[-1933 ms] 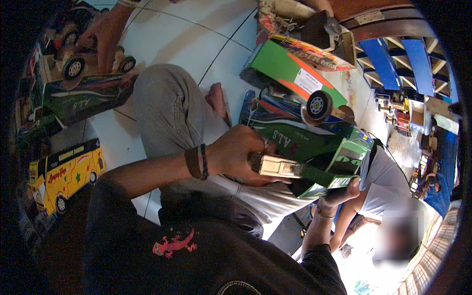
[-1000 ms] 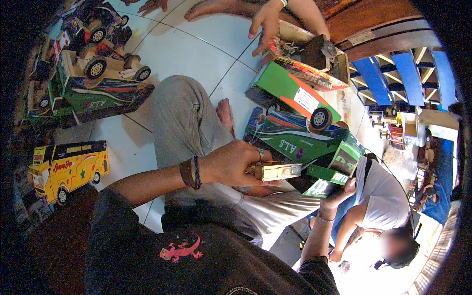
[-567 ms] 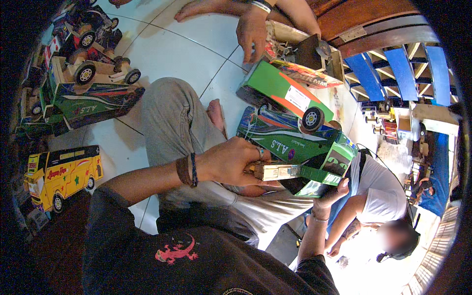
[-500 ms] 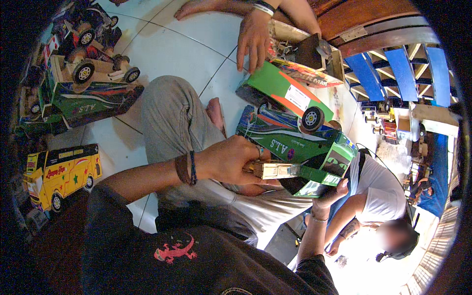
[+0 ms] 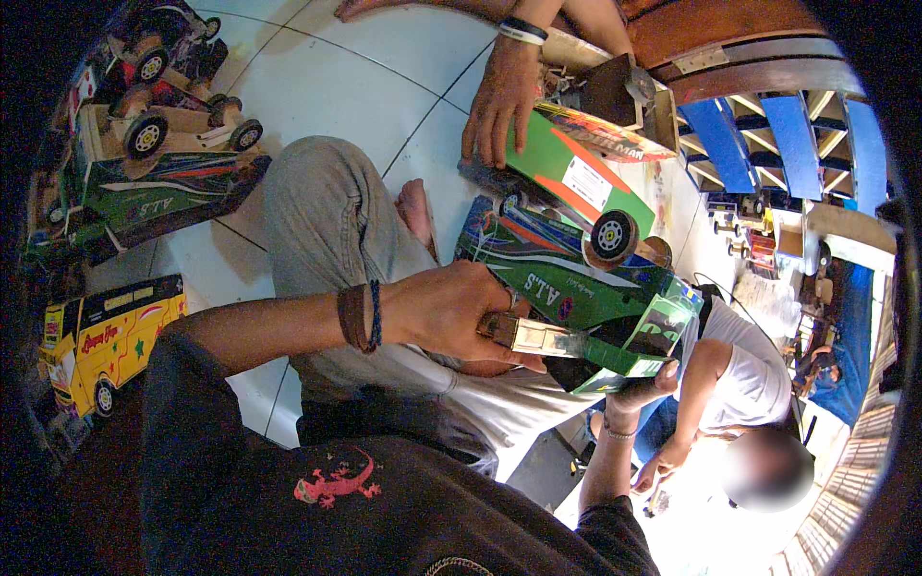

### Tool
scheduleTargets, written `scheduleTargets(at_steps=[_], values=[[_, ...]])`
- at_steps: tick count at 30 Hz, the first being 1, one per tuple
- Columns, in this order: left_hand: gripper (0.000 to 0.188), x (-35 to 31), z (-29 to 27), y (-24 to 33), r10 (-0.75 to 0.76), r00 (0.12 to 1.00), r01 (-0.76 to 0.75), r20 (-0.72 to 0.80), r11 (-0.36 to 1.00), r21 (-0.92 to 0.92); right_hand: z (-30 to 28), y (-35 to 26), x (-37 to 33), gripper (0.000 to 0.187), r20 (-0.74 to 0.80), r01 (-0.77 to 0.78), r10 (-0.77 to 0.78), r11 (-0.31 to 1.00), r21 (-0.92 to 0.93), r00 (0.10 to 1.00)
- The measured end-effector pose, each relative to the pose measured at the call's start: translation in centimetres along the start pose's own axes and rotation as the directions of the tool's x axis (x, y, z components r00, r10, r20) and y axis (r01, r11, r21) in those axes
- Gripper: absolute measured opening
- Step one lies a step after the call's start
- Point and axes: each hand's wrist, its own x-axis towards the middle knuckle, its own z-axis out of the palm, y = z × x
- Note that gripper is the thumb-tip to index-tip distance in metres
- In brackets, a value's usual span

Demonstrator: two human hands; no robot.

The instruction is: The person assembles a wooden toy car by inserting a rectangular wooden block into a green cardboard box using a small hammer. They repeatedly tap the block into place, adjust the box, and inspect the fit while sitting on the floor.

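A green toy bus with a printed side lies tilted across my lap. My left hand comes in from the left, fingers closed round a shiny metal stapler. The stapler's front end meets the open green end panel of the bus. My right hand grips that same end from below, thumb up along its edge; its other fingers are mostly hidden behind the panel. Touching the bus on its far side is a green and orange toy vehicle with black wheels. A co-worker's hand rests on it.
To the left are a yellow toy bus and a pile of green toy buses, wheels showing. A wooden box holding small parts stands at the far right. Beyond my right hand sits a person in a white shirt. Blue boards line the right.
The view has shifted slightly. The stapler's front end has dipped a little at the green panel. The co-worker's hand has come down onto the green and orange vehicle. The white-shirted person's arm has moved.
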Motion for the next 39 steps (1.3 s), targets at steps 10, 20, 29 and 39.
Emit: scheduleTargets(at_steps=[10, 20, 29, 39], values=[[0.034, 0.1, 1.3, -1.5, 0.178, 0.978, -0.16, -0.11, 0.976, 0.15, 1.3, -0.3, -0.5, 0.059, 0.019, 0.004, -0.002, 0.994, -0.108, 1.0], [0.045, 0.9, 3.2, -2.7, 0.288, 0.918, -0.268, -0.271, 0.957, 0.111, -0.5, 0.1, 0.3, 0.065, -0.336, 0.053, -0.107, 0.985, -0.164, 0.936], [0.042, -0.7, 1.5, -1.0, 0.209, 0.965, -0.155, -0.156, 0.941, 0.301, 1.5, -0.7, 2.2, 0.081, -0.015, 0.153, -0.178, 0.883, -0.444, 0.984], [0.049, -4.6, 0.3, -0.6, -0.083, 0.974, 0.111, -0.209, 0.986, 0.127, 1.0, 0.4, 3.4, 0.094, -0.004, 0.091, -0.096, 0.96, -0.265, 0.995]])
